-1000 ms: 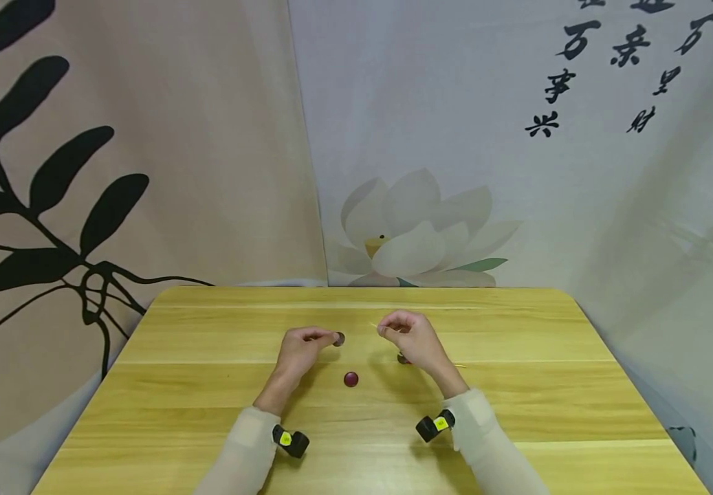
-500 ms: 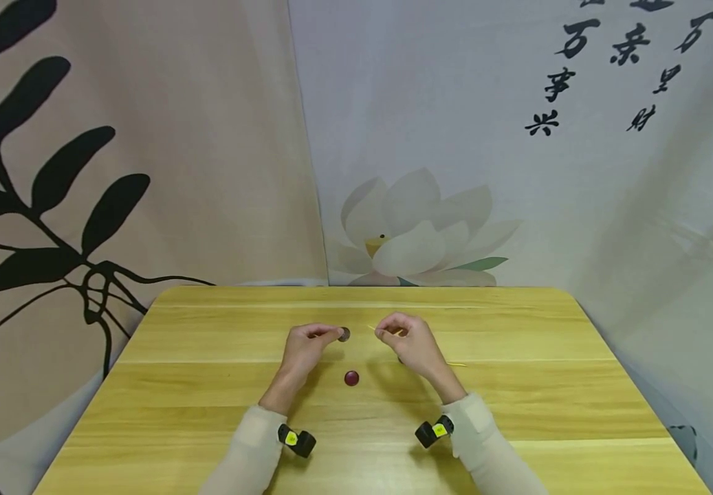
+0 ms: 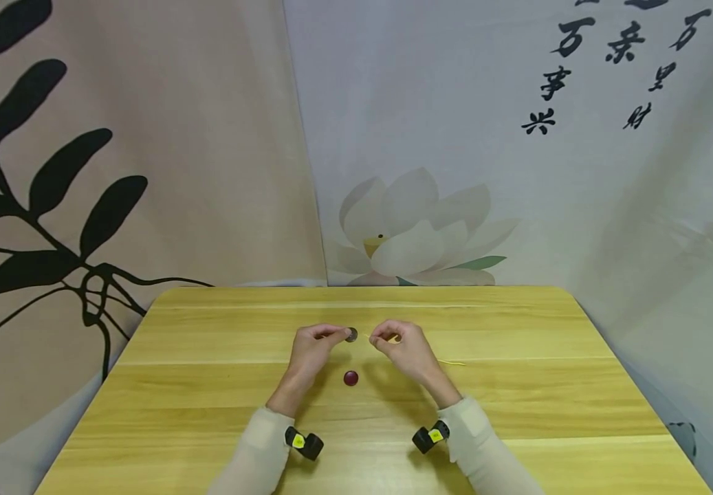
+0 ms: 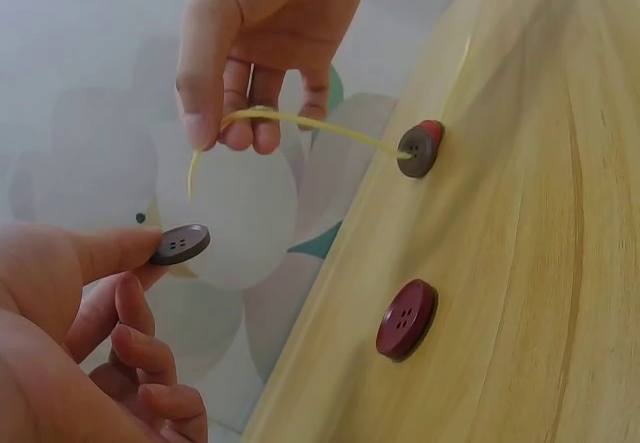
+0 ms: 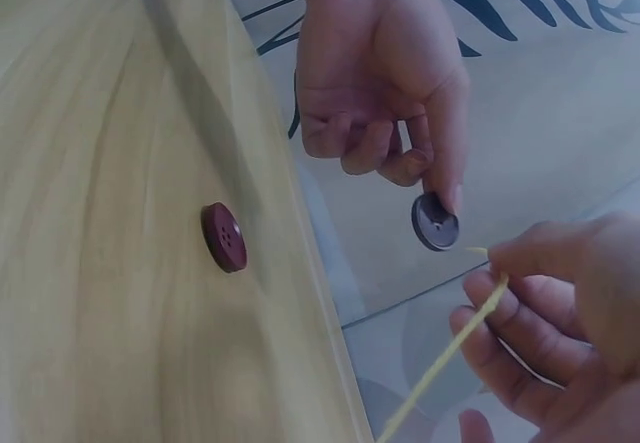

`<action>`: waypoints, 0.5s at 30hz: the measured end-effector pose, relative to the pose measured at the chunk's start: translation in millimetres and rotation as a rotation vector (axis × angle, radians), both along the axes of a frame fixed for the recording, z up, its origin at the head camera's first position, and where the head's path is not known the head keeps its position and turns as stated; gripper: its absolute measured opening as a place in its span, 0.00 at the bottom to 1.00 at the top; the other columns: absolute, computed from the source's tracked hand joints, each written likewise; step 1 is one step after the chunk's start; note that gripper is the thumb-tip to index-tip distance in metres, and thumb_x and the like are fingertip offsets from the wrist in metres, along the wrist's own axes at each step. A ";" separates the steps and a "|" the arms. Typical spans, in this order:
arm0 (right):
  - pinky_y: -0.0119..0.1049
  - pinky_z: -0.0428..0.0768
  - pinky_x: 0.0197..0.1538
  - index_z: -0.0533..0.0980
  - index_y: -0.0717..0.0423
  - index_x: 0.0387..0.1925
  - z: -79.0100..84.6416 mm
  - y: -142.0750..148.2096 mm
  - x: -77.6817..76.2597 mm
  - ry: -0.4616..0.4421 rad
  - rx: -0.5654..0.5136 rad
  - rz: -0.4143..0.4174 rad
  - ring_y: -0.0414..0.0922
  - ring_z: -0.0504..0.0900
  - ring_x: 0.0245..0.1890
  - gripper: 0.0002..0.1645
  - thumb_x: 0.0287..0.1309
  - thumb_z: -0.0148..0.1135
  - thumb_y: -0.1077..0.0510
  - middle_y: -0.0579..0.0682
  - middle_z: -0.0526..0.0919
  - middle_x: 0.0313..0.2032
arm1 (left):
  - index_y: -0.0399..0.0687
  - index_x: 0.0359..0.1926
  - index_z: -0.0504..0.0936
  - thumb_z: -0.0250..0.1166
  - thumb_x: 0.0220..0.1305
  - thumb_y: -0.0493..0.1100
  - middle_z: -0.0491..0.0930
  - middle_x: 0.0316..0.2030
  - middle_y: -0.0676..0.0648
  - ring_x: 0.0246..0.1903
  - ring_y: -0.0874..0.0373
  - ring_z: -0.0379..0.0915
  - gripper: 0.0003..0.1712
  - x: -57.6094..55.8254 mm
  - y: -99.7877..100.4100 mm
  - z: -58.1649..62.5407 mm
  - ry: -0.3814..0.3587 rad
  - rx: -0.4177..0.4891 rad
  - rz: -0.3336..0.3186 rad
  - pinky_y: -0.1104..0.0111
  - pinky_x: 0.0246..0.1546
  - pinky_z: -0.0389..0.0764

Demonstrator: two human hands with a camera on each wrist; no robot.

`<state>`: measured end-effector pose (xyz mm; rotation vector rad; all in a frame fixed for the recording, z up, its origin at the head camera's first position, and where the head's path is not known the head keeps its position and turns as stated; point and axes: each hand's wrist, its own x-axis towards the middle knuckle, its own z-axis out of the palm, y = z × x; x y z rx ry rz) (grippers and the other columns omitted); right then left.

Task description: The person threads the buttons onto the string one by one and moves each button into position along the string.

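Observation:
My left hand (image 3: 311,349) pinches a dark four-hole button (image 4: 187,244) by its edge, above the table. Facing it, my right hand (image 3: 412,352) holds a thin yellow cord (image 4: 330,127) between thumb and fingers. A short free end of the cord points at the dark button, a small gap apart. Farther along, the cord runs through a brown button (image 4: 415,153) that lies on the table against a red piece (image 4: 433,129), mostly hidden behind it. In the head view my right hand covers these two. A maroon four-hole button (image 5: 225,238) lies between and below my hands.
The wooden table (image 3: 207,412) carries the cord's tail (image 3: 452,363), which trails out right of my right wrist. Behind the far edge hangs a printed cloth (image 3: 424,137). Each sleeve bears a small black wrist camera (image 3: 304,443).
My left hand has moved right with the dark button. The right hand has shifted slightly down with the cord, so button and cord end are closer together. The maroon button stays put.

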<state>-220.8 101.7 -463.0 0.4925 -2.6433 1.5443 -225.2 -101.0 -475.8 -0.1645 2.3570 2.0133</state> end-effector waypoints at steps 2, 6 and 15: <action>0.47 0.76 0.49 0.83 0.49 0.32 0.6 -1.2 1.1 -0.002 0.001 0.001 0.40 0.81 0.35 0.04 0.61 0.67 0.61 0.41 0.85 0.30 | 0.45 0.37 0.90 0.72 0.60 0.46 0.86 0.38 0.48 0.40 0.56 0.73 0.10 0.5 1.0 -0.1 0.004 0.005 -0.006 0.64 0.43 0.69; 0.48 0.75 0.49 0.83 0.48 0.32 1.5 -3.0 2.8 0.000 0.001 0.006 0.41 0.81 0.34 0.04 0.61 0.67 0.61 0.44 0.86 0.30 | 0.46 0.37 0.90 0.71 0.61 0.46 0.86 0.36 0.49 0.39 0.55 0.74 0.09 2.1 2.3 0.3 0.010 0.019 -0.021 0.63 0.43 0.70; 0.46 0.75 0.48 0.83 0.51 0.31 -0.2 -6.2 4.0 0.006 0.006 0.010 0.40 0.80 0.34 0.03 0.61 0.67 0.61 0.44 0.86 0.30 | 0.47 0.36 0.90 0.72 0.60 0.45 0.87 0.35 0.50 0.37 0.57 0.74 0.07 3.9 5.5 -1.4 0.024 0.027 -0.030 0.64 0.39 0.70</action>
